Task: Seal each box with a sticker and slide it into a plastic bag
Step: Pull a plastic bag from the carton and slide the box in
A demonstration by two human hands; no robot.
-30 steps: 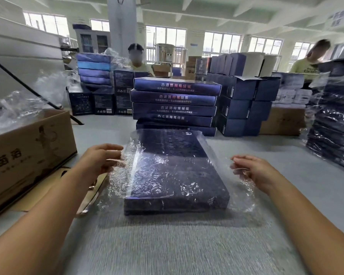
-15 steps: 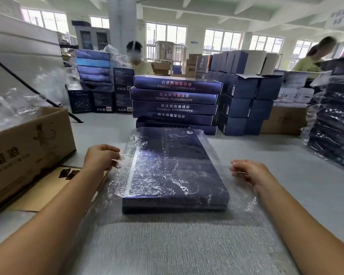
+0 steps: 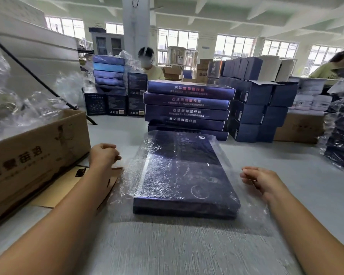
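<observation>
**Box in bag, centre of frame**

Flat on the grey table (image 3: 167,247): box (image 3: 187,175) inside the plastic bag (image 3: 122,187). Best to tug the film evenly on both sides. Left hand (image 3: 103,156) and right hand (image 3: 264,180) curled at the bag's edges, hold on the film impossible to tell.

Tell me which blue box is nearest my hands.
The bagged box lying between your left hand and right hand, before the stack; others sit farther back.
</observation>
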